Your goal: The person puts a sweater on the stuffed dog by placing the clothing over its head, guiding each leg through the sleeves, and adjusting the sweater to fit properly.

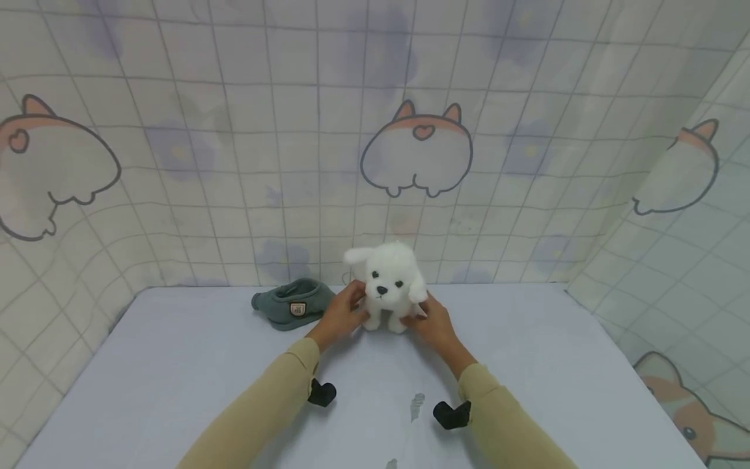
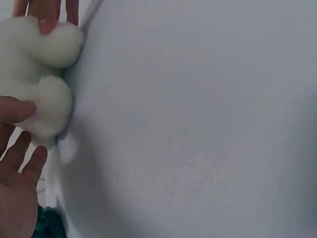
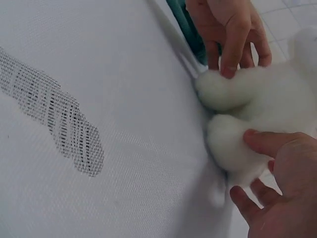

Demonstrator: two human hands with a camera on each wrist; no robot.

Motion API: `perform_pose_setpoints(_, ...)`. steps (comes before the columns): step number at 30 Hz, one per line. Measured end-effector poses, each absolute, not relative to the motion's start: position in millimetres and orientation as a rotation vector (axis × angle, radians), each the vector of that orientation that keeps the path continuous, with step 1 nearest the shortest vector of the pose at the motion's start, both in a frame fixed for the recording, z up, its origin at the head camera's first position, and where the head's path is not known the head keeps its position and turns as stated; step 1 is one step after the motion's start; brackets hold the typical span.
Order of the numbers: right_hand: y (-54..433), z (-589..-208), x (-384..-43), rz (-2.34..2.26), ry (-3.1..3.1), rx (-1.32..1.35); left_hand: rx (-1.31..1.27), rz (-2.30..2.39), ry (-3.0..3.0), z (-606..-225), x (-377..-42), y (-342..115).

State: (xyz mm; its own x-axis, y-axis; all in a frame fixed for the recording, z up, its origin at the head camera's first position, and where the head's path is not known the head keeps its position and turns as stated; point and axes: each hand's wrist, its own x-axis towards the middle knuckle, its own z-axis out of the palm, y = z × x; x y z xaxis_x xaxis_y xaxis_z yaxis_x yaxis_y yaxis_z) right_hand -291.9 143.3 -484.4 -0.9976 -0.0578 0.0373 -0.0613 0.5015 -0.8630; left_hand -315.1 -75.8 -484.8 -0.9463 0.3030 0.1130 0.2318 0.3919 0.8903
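A white plush dog [image 1: 391, 280] with dark eyes and nose stands upright at the far edge of the table, facing me. My left hand [image 1: 344, 309] holds its side and leg; the thumb lies on the front of the leg in the left wrist view, fingers behind. From the other side my right hand [image 1: 432, 322] holds it likewise, its thumb pressed on the other leg [image 3: 230, 141]. Close beside the left hand lies a grey-green cloth item [image 1: 295, 305] with an opening and a small badge. The dog's back is hidden.
The white-covered table [image 1: 193, 365] has worn grey patches [image 1: 416, 406] near its front middle. Behind and at both sides hang grid-patterned cloth walls [image 1: 293, 143] with cartoon animal prints. Black wrist mounts [image 1: 322, 393] stick out from both sleeves.
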Motion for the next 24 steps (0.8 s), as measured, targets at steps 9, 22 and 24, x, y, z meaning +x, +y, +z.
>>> perform_pose_setpoints(9, 144, -479, -278, 1.520, -2.695, 0.075, 0.461, 1.550, 2.605, -484, -299, -79)
perform_pose_setpoints(22, 136, -475, -247, 1.409, -2.624, 0.102, 0.468, 1.464, 2.640, -476, -275, -97)
perform_pose_setpoints(24, 133, -475, -242, 1.441, -2.613, 0.123, 0.479, 1.457, 2.646, -476, -272, -100)
